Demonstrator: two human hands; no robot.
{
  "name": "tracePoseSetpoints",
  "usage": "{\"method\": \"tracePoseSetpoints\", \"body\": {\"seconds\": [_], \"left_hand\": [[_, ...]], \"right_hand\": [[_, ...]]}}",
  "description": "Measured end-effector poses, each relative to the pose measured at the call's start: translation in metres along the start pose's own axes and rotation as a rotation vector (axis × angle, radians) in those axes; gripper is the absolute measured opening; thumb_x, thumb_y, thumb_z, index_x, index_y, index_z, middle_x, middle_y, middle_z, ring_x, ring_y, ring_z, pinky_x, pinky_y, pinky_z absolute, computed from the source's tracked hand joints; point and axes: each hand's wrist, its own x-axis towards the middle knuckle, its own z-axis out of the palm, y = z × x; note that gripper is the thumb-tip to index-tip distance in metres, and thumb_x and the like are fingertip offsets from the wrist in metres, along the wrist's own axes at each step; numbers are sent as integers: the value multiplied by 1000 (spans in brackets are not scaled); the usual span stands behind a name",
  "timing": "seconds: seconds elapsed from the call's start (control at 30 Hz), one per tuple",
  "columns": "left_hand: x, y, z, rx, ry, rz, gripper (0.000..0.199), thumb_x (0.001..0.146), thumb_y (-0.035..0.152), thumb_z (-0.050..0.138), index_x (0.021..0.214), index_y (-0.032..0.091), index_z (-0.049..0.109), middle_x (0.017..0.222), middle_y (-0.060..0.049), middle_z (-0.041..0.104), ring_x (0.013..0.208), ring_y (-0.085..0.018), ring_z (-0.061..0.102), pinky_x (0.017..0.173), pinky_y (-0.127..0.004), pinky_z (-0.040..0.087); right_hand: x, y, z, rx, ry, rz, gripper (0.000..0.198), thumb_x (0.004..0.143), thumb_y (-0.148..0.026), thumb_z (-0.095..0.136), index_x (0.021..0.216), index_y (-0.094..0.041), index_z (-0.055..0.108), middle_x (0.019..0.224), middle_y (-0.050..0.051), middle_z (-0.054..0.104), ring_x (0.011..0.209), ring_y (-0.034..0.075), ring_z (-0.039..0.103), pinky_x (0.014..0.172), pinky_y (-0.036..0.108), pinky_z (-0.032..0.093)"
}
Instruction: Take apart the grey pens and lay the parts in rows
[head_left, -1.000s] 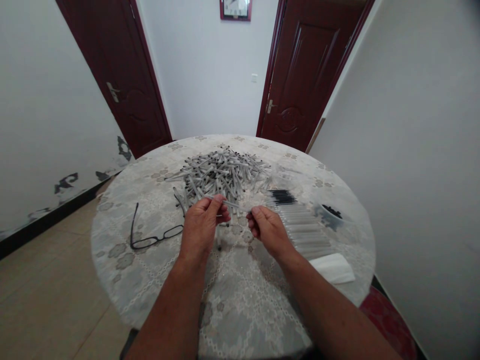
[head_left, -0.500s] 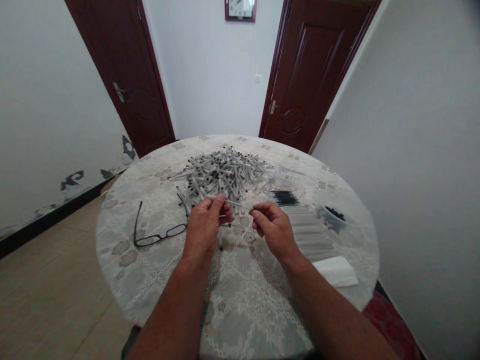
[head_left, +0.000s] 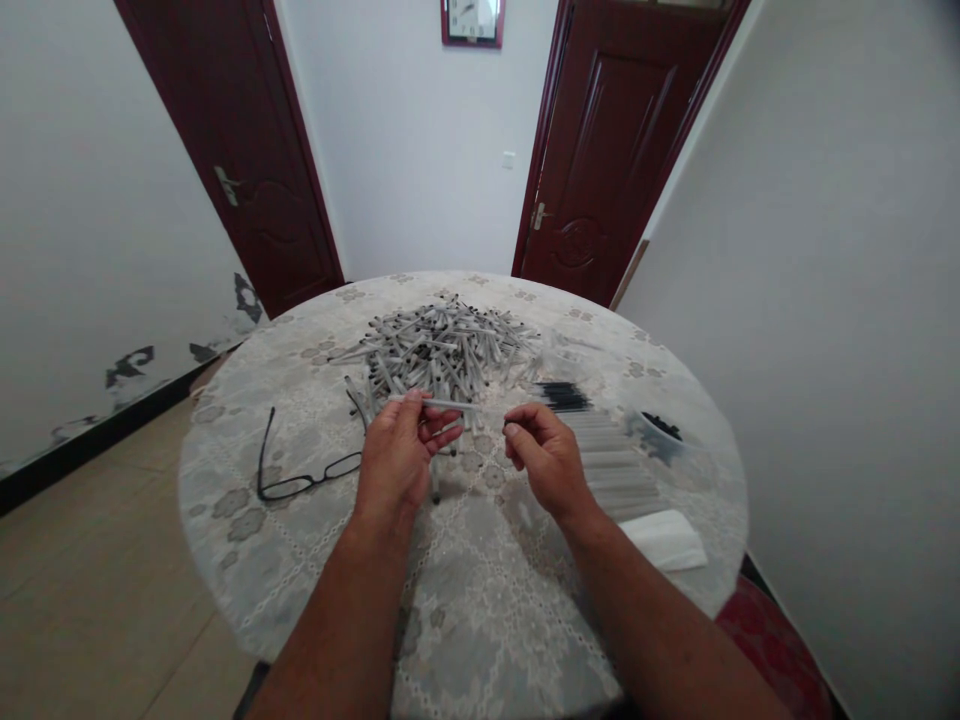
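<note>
My left hand [head_left: 401, 440] is closed on a thin, pale pen barrel [head_left: 450, 405], pinched between thumb and fingers and pointing right. Opposite it, my right hand [head_left: 544, 450] pinches a small black pen plug [head_left: 510, 424] between thumb and index finger. A gap separates the plug from the barrel's end. Behind both hands lies a heap of whitish pen barrels [head_left: 442, 345], many with dark ends. Right of my right hand is a row of clear tubes [head_left: 615, 460] with black rods [head_left: 562, 396] at its far end.
Black-framed glasses [head_left: 289, 486] lie on the patterned tablecloth [head_left: 480, 600] at left. A small container of black pieces [head_left: 663, 428] stands at right. A folded white tissue [head_left: 667, 540] lies nearer me, and clear plastic wrap [head_left: 570, 345] sits beside the heap.
My hands have moved apart: the left, with the barrel, has drawn away leftward from the right. The black plug now shows plainly in my right fingertips. The camera view has shifted slightly.
</note>
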Motion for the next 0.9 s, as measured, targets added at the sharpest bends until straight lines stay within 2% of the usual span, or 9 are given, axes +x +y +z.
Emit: {"method": "tracePoseSetpoints", "body": {"seconds": [0.1,0.23,0.3,0.37,0.47,0.57,0.67,0.8,0.9], "left_hand": [[0,0,1,-41,19,-1,31,86,44,71,96,18,56,73,2,64,76,-23,76,70,-43,65],[2,1,2,-57,27,12,27,88,41,68,94,18,55,70,3,62,74,-24,76,69,-44,65],[2,2,2,-50,23,7,25,88,40,68,93,18,56,69,3,62,75,-24,76,68,-44,65],[3,2,1,-36,27,6,26,86,39,69,92,18,56,70,3,63,75,-22,76,69,-43,65],[4,2,1,-13,22,3,27,85,40,71,92,17,58,70,3,64,76,-23,75,67,-42,65],[4,2,1,5,-6,-18,28,84,40,73,92,17,60,69,2,65,77,-23,75,66,-39,65],[3,3,3,-8,-9,-35,24,86,37,72,90,16,60,68,1,66,75,-22,75,64,-37,65],[1,6,5,-58,-15,-113,16,92,29,66,87,15,62,67,-1,68,73,-21,76,64,-35,65],[-1,9,5,-76,-46,-167,14,96,24,60,87,13,63,70,-3,71,73,-21,76,66,-36,65]], "right_hand": [[2,-3,-3,-86,-12,-9,16,89,-35,65,96,-20,65,71,-3,62,58,12,54,56,24,43],[14,-12,-29,-421,55,-109,20,90,-37,62,95,-19,71,80,1,70,69,16,61,67,27,47],[23,-15,-55,-599,218,-169,23,90,-38,62,94,-19,73,83,3,72,74,19,64,72,30,48],[32,-14,-86,-732,460,-210,25,89,-38,60,96,-18,74,86,6,73,77,21,65,77,33,49],[42,-7,-130,-865,768,-229,35,87,-33,56,111,-14,73,96,11,74,84,24,66,85,38,50],[46,-1,-147,-863,849,-230,48,87,-30,53,129,-11,67,107,14,73,88,24,65,90,40,51],[43,0,-122,-668,693,-205,41,90,-34,56,122,-14,71,103,11,74,83,21,65,86,38,53],[23,-2,-51,-242,190,-122,30,90,-37,65,113,-20,72,90,4,73,67,14,62,63,28,53],[3,-1,-3,86,-79,-40,34,86,-34,72,118,-24,68,100,2,73,64,11,64,47,20,47]]}}
